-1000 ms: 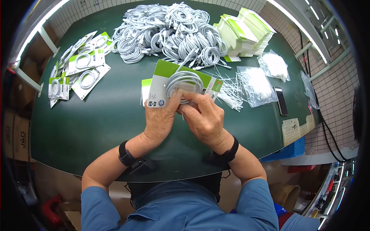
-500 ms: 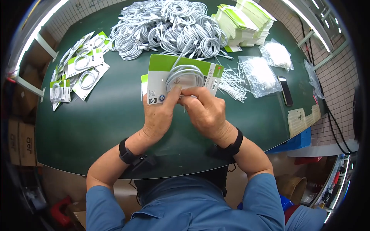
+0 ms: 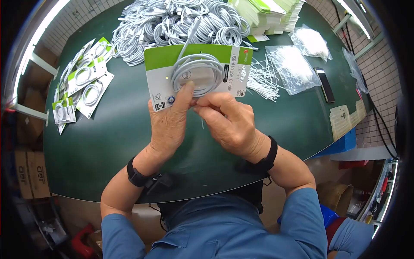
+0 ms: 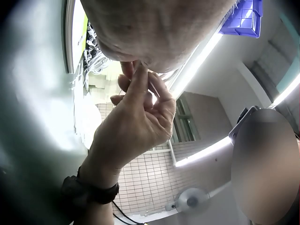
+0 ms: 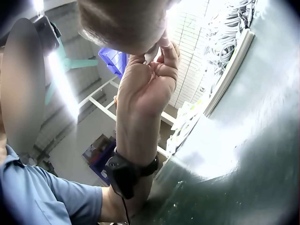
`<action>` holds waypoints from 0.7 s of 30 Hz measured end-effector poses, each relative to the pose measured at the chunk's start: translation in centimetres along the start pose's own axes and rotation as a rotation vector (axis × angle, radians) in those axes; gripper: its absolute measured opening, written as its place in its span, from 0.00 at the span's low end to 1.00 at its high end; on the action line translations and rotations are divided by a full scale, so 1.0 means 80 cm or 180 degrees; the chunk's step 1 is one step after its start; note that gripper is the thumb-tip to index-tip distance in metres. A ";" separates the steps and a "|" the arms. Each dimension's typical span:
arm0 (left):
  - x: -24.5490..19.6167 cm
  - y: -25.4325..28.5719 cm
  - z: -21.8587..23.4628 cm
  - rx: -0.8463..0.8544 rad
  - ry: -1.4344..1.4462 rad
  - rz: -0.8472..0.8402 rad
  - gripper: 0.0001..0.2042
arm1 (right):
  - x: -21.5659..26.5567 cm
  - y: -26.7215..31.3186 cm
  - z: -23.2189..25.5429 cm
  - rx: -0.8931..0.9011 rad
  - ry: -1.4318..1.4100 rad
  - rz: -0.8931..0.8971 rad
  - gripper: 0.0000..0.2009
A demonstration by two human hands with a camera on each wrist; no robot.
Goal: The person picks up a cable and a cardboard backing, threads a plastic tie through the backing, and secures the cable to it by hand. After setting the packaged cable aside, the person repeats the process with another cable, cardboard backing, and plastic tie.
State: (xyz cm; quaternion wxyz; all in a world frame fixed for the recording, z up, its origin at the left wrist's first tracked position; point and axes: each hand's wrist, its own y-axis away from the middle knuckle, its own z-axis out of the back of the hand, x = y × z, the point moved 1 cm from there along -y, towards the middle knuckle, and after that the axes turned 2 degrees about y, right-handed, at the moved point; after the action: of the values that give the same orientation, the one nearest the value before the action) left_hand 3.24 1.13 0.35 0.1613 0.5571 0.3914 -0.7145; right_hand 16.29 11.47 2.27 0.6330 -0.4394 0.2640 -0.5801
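My left hand [image 3: 167,123] holds a green and white packaging card [image 3: 157,82], thumb pressed on its front at the lower part of the coil. A looped light-grey USB cable [image 3: 198,60] lies against the card, one plug end sticking up past the top edge. Just under the card's lower edge, my right hand [image 3: 233,123] pinches with thumb and index finger close beside the left thumb. A thin white cable tie [image 3: 202,124] hangs down there, mostly hidden by the fingers. Both wrist views show the hands meeting at the fingertips.
Behind the card lies a big heap of coiled cables [image 3: 142,32]. Finished-looking carded cables [image 3: 90,95] pile up at left. Stacked cards [image 3: 276,17], loose cable ties [image 3: 263,82], bags of ties [image 3: 293,71], a phone [image 3: 324,84] and paper sheets [image 3: 340,123] are at right.
The card with the cable has shifted left and up in the head view and looks larger. Both hands keep their hold at its lower edge, and the head view has shifted somewhat.
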 end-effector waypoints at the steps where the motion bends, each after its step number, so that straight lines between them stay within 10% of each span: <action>1: -0.003 -0.001 0.002 0.0097 0.0511 0.0311 0.10 | 0.002 0.000 0.001 0.0009 -0.0040 0.0018 0.13; 10: -0.017 -0.003 -0.009 -0.0030 0.1642 0.0821 0.11 | 0.005 0.002 -0.003 -0.0107 -0.0350 0.0149 0.15; 14: -0.001 0.004 0.002 0.0145 -0.0180 -0.0072 0.12 | 0.004 0.005 -0.006 -0.0131 -0.0591 0.0143 0.15; 21: -0.011 -0.001 -0.002 0.0121 0.0734 0.0365 0.12 | 0.003 0.005 -0.003 -0.0130 -0.0879 0.0033 0.14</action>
State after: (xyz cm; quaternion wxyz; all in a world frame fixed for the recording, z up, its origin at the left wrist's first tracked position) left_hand 3.59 1.12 1.14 0.1452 0.6600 0.3612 -0.6425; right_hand 16.30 11.14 1.87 0.6572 -0.5264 0.1885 -0.5053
